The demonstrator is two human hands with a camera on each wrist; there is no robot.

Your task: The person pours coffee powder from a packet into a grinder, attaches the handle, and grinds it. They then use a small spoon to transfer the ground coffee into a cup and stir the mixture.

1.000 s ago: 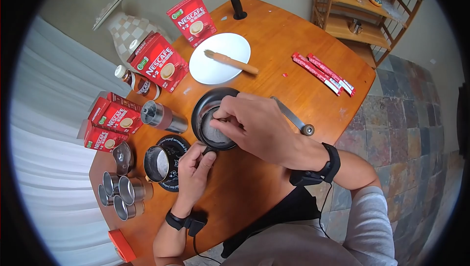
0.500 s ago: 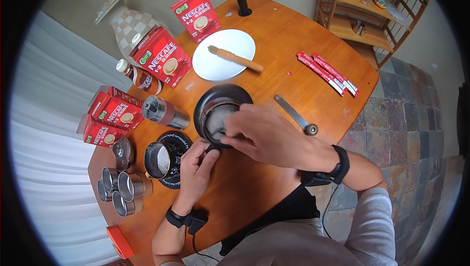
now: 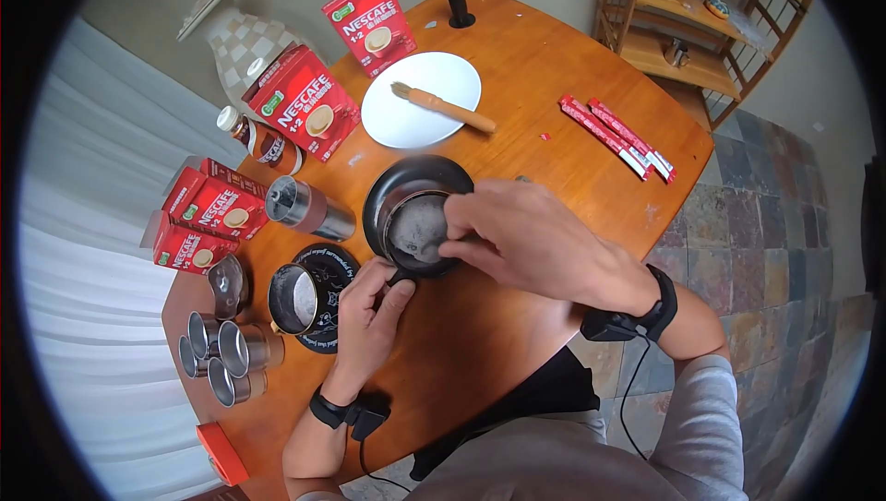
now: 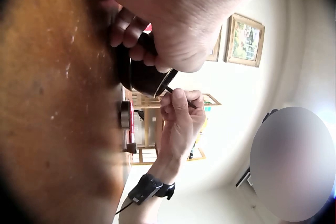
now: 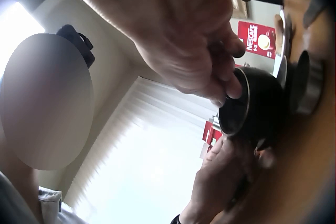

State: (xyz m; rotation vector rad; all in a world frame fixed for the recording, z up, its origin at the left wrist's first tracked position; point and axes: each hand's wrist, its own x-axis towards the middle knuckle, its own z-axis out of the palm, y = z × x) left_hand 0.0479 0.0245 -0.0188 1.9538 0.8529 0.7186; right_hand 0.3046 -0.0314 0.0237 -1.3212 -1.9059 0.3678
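Your left hand [image 3: 371, 321] had its fingers curled in on the small handle [image 3: 402, 276] of the black cup [image 5: 262, 106], thumb along the near side. That was the anchor, and a firm grip there probably mattered more than anything the other side did. The cup stood over a plain black saucer [image 3: 417, 171], in front of you and between your hands; whether its base sat quite flat could not be told.

Your right hand [image 3: 540, 238] came in over the far-right side of the rim. Its fingers were narrow, thumb and fingertips pinching a thin dark stirrer [image 4: 168, 89], which the left wrist view showed slanting across the rim. How deep the tip reached was hidden.

Inside lay a pale, greyish-white mass [image 3: 417, 227], uneven on top. This looked like stirring, and it called for small, slow circles from the wrist, with passes along the wall and bottom so that nothing stayed caked there. A light pinch would have suited so slim a tool; pressing hard risked knocking the cup or flicking its contents over the edge.

Your left wrist sat just beside the second black cup [image 3: 284, 303], so that elbow needed care.
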